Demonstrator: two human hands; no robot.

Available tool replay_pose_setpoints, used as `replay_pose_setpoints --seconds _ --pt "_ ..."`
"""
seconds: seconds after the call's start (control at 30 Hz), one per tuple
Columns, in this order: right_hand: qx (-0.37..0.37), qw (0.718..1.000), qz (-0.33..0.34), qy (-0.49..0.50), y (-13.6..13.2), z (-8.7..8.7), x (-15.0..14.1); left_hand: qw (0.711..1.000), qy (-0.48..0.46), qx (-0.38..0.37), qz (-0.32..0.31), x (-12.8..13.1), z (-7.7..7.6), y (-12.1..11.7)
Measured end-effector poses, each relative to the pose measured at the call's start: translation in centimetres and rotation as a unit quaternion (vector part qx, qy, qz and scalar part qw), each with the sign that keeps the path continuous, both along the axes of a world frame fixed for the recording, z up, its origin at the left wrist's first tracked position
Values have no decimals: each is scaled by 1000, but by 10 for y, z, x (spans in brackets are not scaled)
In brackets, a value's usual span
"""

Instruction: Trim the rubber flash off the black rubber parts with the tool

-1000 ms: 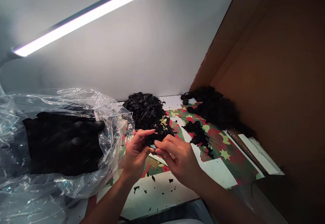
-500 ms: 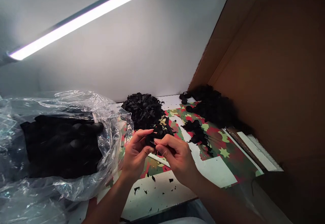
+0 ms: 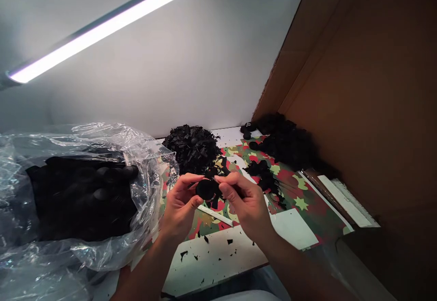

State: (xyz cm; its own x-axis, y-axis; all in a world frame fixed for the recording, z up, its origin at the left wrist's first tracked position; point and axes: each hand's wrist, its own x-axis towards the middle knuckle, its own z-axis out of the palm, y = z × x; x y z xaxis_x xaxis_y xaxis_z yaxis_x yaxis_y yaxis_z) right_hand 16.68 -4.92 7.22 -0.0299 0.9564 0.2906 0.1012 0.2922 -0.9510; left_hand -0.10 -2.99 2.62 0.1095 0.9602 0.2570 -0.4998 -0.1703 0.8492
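Note:
A small round black disc [image 3: 205, 188] is held up between both hands above the patterned mat [image 3: 300, 203]. My left hand [image 3: 179, 207] pinches its left edge with thumb and fingers. Fingers of my right hand [image 3: 246, 205] are closed on its right side, where ragged black trim hangs below. A heap of black scraps [image 3: 191, 147] lies just behind the hands. Another pile of black pieces [image 3: 287, 144] sits at the back right.
A crumpled clear plastic bag [image 3: 68, 246] holding black round parts [image 3: 78, 196] fills the left. A lit lamp bar [image 3: 102, 23] hangs overhead. A brown cardboard wall [image 3: 368, 100] stands on the right. Black crumbs dot the white tabletop [image 3: 218, 257]. A white stick [image 3: 215, 215] lies under the hands.
Both hands have turned the piece so its round black face now shows. The right hand rose slightly, and the view drifted a little left.

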Motion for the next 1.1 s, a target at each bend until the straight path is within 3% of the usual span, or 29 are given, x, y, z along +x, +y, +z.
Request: replay_pose_setpoints --seconds 0.13,0.4,0.77,1.1 --pt "35 998 -12 -46 0 1 8 999 -11 -32 -6 0 0 1" --pt "139 981 43 -127 -8 -8 3 999 21 -19 26 -1 -1 1" --pt "114 985 40 -126 -11 -10 -5 993 42 13 109 4 -2 0" --pt "76 990 44 -110 -10 -7 -7 991 17 13 131 8 -5 -2"
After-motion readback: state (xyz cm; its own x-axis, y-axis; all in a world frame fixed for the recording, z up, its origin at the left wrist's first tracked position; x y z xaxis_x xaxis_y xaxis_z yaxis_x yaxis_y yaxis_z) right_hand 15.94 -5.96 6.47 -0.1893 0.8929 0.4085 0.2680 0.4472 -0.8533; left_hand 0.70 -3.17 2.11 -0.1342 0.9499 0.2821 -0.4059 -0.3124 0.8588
